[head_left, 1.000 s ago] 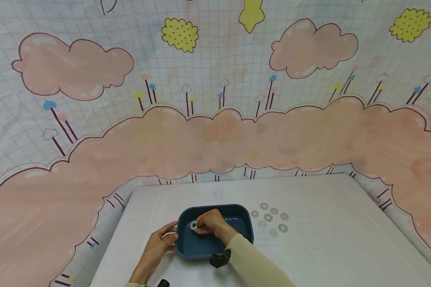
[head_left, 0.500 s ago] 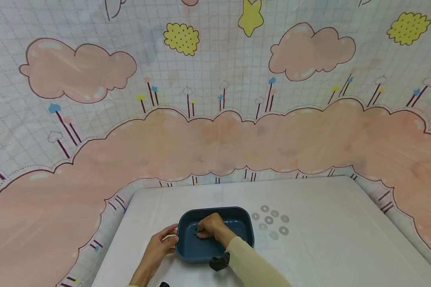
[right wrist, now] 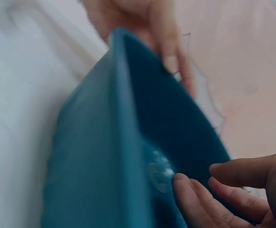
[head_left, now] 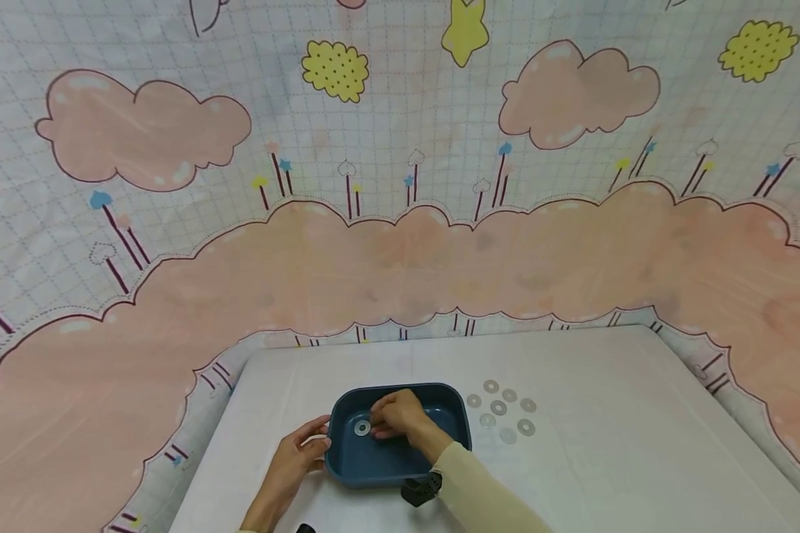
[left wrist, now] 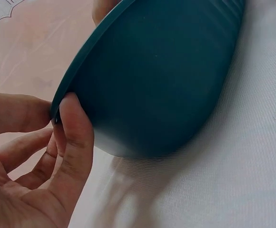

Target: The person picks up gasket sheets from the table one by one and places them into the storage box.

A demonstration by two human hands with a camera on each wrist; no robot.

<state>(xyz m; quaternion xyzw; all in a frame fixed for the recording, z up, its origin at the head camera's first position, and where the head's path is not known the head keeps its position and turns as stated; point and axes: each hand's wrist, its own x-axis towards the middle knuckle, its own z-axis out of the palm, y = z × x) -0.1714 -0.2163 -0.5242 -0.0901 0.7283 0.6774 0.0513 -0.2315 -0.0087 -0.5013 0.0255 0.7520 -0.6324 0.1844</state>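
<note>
A blue tub is set on the white table, its open side facing up and its long axis laid left to right, nearly parallel to the table's far edge. The rim at its left end is pinched between thumb and finger by the left hand. The right hand is held inside the tub, with the thumb and fingertips bent and parted; nothing is seen gripped between them. Just beside those fingertips, a round metal washer is seen on the tub floor, toward the left end; its flat face is turned up, and no long axis is shown by its ring shape. More washers are spread flat on the table, to the right of the tub.
</note>
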